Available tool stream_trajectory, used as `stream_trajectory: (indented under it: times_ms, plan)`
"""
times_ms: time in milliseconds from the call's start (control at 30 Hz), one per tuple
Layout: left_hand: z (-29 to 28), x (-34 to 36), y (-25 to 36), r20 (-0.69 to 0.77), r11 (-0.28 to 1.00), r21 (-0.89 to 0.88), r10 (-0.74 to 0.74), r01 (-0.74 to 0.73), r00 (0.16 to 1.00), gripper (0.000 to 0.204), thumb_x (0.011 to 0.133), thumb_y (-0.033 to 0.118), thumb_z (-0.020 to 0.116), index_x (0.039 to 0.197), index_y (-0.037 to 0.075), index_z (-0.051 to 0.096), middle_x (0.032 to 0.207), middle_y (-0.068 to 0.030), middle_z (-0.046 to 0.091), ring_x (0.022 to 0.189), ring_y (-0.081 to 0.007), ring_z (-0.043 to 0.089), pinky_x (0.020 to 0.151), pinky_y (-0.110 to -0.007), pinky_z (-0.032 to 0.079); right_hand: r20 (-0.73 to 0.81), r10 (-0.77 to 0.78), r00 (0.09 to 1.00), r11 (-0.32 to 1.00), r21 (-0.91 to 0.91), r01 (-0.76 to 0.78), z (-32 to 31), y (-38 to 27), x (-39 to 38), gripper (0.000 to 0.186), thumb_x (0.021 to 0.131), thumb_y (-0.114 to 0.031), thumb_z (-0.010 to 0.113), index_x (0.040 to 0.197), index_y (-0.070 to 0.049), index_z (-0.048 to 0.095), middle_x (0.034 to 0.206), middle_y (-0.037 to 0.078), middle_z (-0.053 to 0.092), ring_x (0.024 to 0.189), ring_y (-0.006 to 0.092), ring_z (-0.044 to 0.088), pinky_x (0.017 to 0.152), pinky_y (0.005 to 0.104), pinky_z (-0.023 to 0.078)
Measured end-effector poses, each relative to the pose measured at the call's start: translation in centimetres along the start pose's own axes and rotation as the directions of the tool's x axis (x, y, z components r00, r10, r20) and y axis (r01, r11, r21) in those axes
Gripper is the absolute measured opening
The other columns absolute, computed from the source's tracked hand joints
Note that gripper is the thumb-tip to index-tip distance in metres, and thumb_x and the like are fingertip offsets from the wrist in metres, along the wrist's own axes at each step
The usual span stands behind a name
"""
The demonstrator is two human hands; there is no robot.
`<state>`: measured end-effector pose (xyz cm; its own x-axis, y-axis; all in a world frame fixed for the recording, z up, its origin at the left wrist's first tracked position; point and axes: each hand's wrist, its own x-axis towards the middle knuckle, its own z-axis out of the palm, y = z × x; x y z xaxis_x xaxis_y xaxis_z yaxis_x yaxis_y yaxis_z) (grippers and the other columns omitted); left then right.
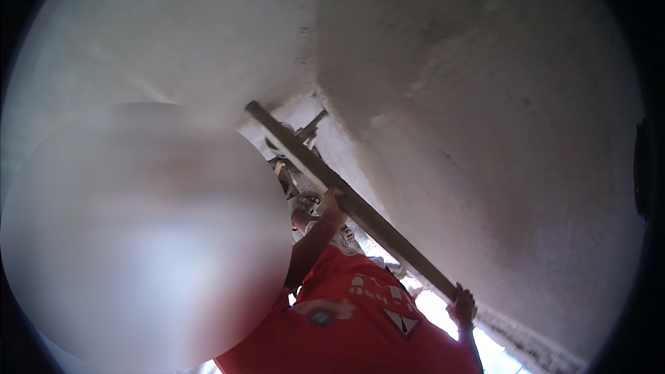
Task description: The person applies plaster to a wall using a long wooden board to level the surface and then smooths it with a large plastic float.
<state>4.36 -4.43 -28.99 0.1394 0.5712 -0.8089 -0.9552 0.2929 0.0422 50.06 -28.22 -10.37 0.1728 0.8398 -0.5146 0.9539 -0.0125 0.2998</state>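
Grey-brown, long, straight-edged bar (388,232) held aslant by the left hand (332,206) and the right hand (462,305), close to a plastered wall.

Both hands are closed on the bar: the left grips it near the middle, from its lower-left side, and the right curls its fingers round it at or near its lower-right end, so most of the lower half lies between them. Beyond the left hand, the upper half reaches up and leftward, its tip clear of both hands. To the right of the bar spreads a broad, dull grey plastered wall (485,131); below it is a red shirt (346,336) with pale print. Past the left hand lies jumbled material, too unclear to name; blur covers much of the left side.
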Motion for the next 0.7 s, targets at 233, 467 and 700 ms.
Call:
stream_trajectory:
  times_ms: [233, 467, 700]
  plan:
    - [5.7, -7.9, -2.5, 0.330, 0.985, 0.172, -0.062, 0.005, 0.942, 0.024, 0.074, 0.017, 0.054, 0.095, 0.006, 0.058, 0.092, -0.0083, 0.060, 0.090, -0.0257, 0.059, 0.083, -0.042, 0.049, -0.205, -0.124, 0.971, 0.887, 0.415, 0.201, -6.8, -7.7, 2.1, 0.088, 0.068, -0.033, 0.080, 0.143, -0.014, 0.037, 0.125, 0.018, 0.050, 0.120, 0.0377, 0.045, 0.102, 0.0535, 0.033]
    - [6.3, -10.6, -6.0, 0.597, 0.962, 0.273, -0.142, -0.034, 0.790, 0.031, 0.076, 0.006, 0.052, 0.106, 0.006, 0.059, 0.104, -0.0088, 0.062, 0.099, -0.0252, 0.060, 0.088, -0.042, 0.047, -0.648, -0.252, 0.719, 0.580, 0.493, 0.648, -23.2, -18.3, 7.2, 0.086, 0.072, -0.028, 0.079, 0.141, 0.001, 0.036, 0.132, 0.020, 0.048, 0.122, 0.0360, 0.046, 0.105, 0.0458, 0.037]
    - [7.1, -12.8, -9.1, 0.730, 0.842, 0.499, -0.282, -0.204, 0.623, 0.068, 0.085, 0.043, 0.067, 0.137, 0.009, 0.039, 0.130, -0.0097, 0.051, 0.121, -0.0221, 0.048, 0.103, -0.042, 0.038, -0.608, -0.161, 0.777, 0.422, 0.669, 0.611, -30.7, -22.9, 7.8, 0.100, 0.077, -0.037, 0.076, 0.148, -0.001, 0.015, 0.137, 0.028, 0.042, 0.127, 0.0444, 0.042, 0.108, 0.0490, 0.034]
